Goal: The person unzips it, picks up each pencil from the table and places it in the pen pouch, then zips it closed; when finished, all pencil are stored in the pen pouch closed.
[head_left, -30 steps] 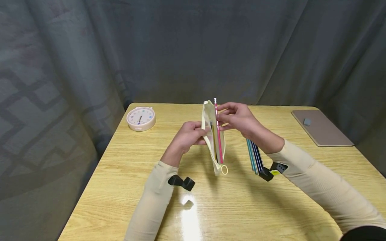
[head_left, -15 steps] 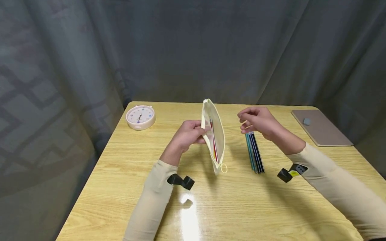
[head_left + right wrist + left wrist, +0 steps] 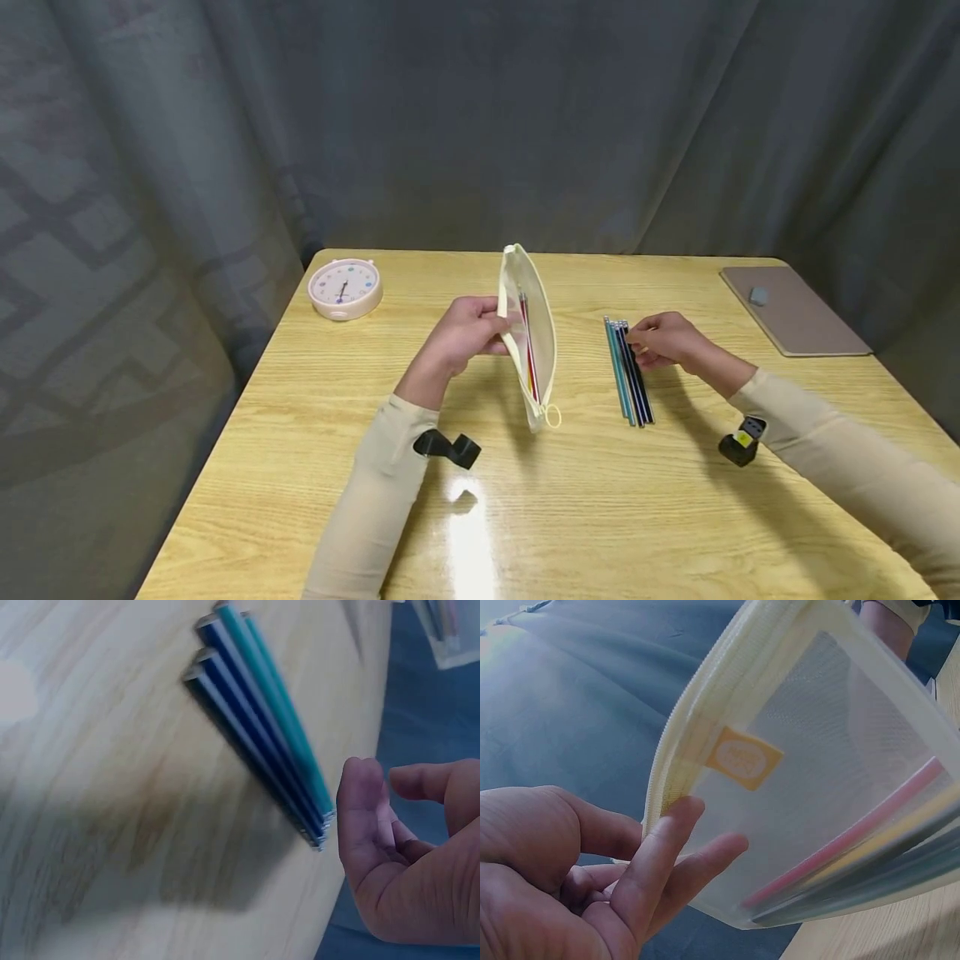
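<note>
My left hand (image 3: pixel 467 333) pinches one edge of a cream mesh zip pencil case (image 3: pixel 543 329), holding it up above the table with its mouth gaping. Through the mesh in the left wrist view show a pink pencil (image 3: pixel 855 823), a yellow one and darker ones. A yellow ring hangs at the zip's near end. My right hand (image 3: pixel 667 340) hovers at the upper end of a row of teal pencils (image 3: pixel 619 375) and dark blue pencils (image 3: pixel 637 383) on the table. In the right wrist view its thumb and fingers (image 3: pixel 361 802) are apart, with nothing between them.
A round pale pink clock (image 3: pixel 345 289) lies at the table's back left. At the back right, a closed mauve notebook (image 3: pixel 806 321) has a small grey block (image 3: pixel 758 296) on it. Dark curtains (image 3: pixel 480 125) hang behind the wooden table (image 3: pixel 600 517).
My right hand let a pink pencil go into the pencil case, then moved right and down to the row of pencils. The left hand has kept its grip on the case.
</note>
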{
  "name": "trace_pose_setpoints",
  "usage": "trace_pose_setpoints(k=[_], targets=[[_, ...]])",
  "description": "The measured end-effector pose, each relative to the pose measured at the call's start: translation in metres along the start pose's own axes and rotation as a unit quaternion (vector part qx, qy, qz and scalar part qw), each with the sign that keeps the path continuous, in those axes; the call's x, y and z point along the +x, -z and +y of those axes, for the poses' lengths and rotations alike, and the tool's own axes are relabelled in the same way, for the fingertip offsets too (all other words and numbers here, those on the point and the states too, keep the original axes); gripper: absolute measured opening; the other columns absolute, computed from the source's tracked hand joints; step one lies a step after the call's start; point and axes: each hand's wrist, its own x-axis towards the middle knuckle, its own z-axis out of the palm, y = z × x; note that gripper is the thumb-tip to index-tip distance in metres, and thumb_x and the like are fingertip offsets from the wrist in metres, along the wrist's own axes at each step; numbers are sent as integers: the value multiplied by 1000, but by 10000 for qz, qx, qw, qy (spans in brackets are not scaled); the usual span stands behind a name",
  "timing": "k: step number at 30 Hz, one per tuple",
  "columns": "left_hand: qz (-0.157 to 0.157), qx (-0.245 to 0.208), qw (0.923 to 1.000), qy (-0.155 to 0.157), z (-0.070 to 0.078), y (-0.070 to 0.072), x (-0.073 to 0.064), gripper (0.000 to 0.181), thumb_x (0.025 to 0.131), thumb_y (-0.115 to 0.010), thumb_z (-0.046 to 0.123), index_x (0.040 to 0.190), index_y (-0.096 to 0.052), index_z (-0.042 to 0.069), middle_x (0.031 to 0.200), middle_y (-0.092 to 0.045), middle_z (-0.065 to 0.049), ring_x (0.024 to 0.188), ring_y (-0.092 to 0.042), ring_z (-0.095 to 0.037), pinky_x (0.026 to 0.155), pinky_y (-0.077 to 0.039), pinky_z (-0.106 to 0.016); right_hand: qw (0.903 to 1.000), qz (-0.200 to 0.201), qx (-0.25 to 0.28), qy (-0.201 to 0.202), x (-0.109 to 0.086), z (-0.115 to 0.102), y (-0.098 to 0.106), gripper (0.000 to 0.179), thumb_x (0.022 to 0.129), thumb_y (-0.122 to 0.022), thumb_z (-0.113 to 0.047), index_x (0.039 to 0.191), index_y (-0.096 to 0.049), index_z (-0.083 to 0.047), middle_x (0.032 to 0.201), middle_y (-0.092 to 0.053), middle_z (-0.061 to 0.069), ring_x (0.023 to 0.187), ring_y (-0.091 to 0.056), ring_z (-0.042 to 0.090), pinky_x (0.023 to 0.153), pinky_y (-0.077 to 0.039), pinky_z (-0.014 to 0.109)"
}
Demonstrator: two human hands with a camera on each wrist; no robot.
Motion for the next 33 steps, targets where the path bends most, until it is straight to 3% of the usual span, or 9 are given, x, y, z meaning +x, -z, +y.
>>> trace_pose_setpoints(k=[11,18,33], targets=[[-8,-62,10000,36,1,1,1,35,104,-58,1,137,-59,-12,116,-70,-31,67,-67,-9,71,-65,-23,9996,23,-221,-196,10,11,4,42,103,-58,-11,132,-50,19,99,-69,16,73,-69,12,75,-67,35],[-10,-141,9997,213,0,2,2,34,104,-58,1,136,-60,-11,116,-71,-29,68,-68,-9,73,-65,-24,9993,-8,-234,-274,12,14,4,37,102,-58,-9,127,-51,17,90,-66,10,71,-67,12,72,-67,32],[29,-58,9999,146,-2,2,4,35,104,-58,2,136,-60,-11,117,-70,-30,68,-67,-9,69,-65,-22,9988,125,-353,-300,20,27,-1,22,100,-61,-3,113,-56,13,81,-66,6,64,-66,10,62,-65,29]])
